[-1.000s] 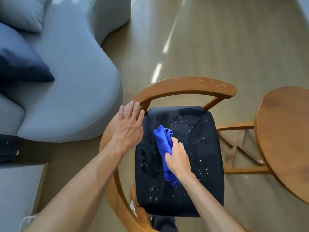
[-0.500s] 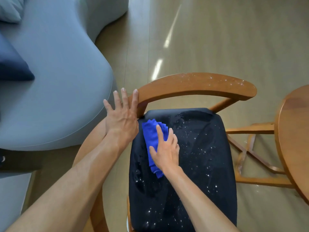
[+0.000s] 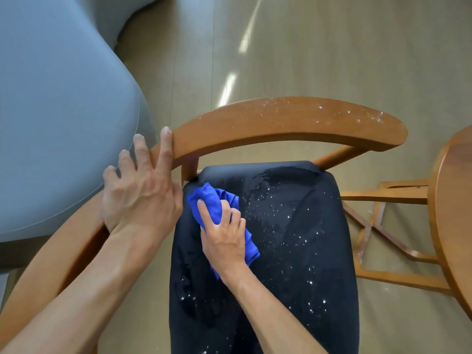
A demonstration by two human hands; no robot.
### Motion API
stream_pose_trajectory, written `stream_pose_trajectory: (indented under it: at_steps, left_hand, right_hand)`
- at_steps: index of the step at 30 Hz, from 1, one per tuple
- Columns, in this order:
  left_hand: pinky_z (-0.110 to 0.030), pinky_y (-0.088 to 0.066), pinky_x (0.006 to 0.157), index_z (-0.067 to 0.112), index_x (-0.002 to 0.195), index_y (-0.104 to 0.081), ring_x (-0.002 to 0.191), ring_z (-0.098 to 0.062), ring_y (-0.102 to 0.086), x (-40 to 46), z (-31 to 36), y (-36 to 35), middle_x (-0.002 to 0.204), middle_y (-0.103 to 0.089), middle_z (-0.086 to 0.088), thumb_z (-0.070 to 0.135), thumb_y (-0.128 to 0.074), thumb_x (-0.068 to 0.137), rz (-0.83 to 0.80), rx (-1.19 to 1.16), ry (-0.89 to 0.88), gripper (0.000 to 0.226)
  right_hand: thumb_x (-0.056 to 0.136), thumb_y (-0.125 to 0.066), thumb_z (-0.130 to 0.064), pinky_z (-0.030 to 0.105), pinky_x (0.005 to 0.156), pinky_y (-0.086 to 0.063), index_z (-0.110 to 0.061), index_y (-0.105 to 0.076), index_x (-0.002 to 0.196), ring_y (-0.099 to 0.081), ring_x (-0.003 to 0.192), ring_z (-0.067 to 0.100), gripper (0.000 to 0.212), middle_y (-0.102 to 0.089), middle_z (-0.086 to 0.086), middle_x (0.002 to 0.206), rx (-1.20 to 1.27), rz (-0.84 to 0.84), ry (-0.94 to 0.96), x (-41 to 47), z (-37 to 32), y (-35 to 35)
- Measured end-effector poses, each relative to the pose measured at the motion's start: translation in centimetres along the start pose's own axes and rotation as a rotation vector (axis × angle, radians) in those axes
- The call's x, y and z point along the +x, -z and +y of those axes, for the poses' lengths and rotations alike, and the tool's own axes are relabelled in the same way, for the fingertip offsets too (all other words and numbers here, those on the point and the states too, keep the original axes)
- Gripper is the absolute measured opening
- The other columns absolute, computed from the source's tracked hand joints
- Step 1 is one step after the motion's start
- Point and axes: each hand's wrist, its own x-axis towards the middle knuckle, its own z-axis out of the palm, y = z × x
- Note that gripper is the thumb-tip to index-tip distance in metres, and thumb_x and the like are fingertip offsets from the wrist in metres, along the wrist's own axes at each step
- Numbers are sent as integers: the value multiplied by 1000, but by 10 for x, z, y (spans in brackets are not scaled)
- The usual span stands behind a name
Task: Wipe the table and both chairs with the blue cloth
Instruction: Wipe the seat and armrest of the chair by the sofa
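Slid the blue cloth up into the seat's upper-left corner, right hand now bunching it, left hand crept further along the backrest.

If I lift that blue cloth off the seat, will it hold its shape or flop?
Likely flop: the blue cloth lies bunched in soft folds under the right hand. Probably light, since its loose end curls freely on the black seat.

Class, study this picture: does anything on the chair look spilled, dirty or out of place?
Yes. White specks are scattered over the black seat, mostly right of the blue cloth, and along the wooden backrest. Wet-looking smears mark the seat's left side.
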Motion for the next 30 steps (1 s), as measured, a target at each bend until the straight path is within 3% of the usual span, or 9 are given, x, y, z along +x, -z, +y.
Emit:
stream_pose_trajectory:
  at_steps: [7, 10, 12, 15, 18, 20, 24, 28, 30]
  left_hand:
    - [-47, -42, 67, 9, 149, -22, 92, -48, -55, -1, 4, 6, 136, -43, -34, 26, -63, 80, 6, -18, 22, 82]
    - [-47, -41, 65, 8, 149, -22, 89, -48, -55, -1, 4, 7, 136, -43, -34, 27, -62, 81, 3, -23, 21, 81]
    - [-47, -42, 65, 8, 149, -22, 89, -49, -55, -1, 5, 8, 135, -43, -35, 27, -62, 81, 3, -24, 24, 81]
    - [-47, -42, 64, 7, 148, -24, 87, -49, -56, -1, 5, 8, 133, -44, -35, 25, -63, 80, 14, -26, 17, 80]
    - [-48, -41, 63, 7, 148, -24, 86, -50, -55, -1, 3, 7, 133, -44, -36, 24, -56, 85, 47, -36, 1, 73]
    - [-48, -41, 63, 6, 148, -23, 86, -51, -54, -1, 3, 6, 133, -43, -36, 25, -52, 87, 55, -30, -4, 70]
    - [-47, -40, 63, 6, 148, -23, 83, -50, -53, -1, 5, 7, 131, -42, -36, 26, -57, 85, 52, -31, 6, 74]
    - [-47, -36, 61, 4, 148, -23, 80, -50, -53, -2, 6, 8, 130, -43, -36, 26, -60, 83, 57, -31, -2, 78]
    - [-46, -36, 60, 4, 148, -22, 79, -49, -52, -2, 6, 6, 130, -43, -36, 27, -53, 86, 72, -26, -9, 73]
  right_hand:
    - [81, -62, -48, 47, 77, -47, -39, -41, 139, -54, 108, 36, 62, -50, 19, 136, 70, -66, -145, -8, -15, 0]
    - [80, -68, -40, 40, 68, -45, -37, -46, 134, -57, 94, 34, 59, -58, 17, 124, 85, -8, -95, -6, -14, -3]
    - [75, -71, -23, 38, 63, -43, -35, -49, 131, -54, 84, 31, 61, -56, 16, 117, 75, 66, -30, -3, -7, -5]
    - [69, -60, -3, 35, 59, -38, -33, -54, 126, -46, 69, 27, 65, -52, 15, 110, 83, 113, 116, 4, 6, -1]
    - [74, -57, -5, 36, 57, -36, -33, -59, 121, -43, 64, 25, 55, -59, 14, 98, 36, 151, 234, 28, 51, 16]
    - [77, -55, -8, 37, 57, -40, -32, -59, 121, -46, 65, 28, 51, -60, 16, 99, -16, 187, 174, 48, 114, 30]
    - [77, -50, -12, 46, 70, -49, -27, -55, 129, -52, 81, 40, 55, -54, 21, 110, -18, 232, -175, 40, 228, 55]
    - [76, -60, -9, 46, 70, -51, -20, -57, 127, -52, 79, 42, 52, -53, 25, 103, 91, 323, -360, 35, 193, 40]
    - [71, -61, -8, 41, 65, -47, -22, -57, 126, -50, 74, 37, 57, -53, 22, 100, 140, 347, -311, 37, 131, 24]
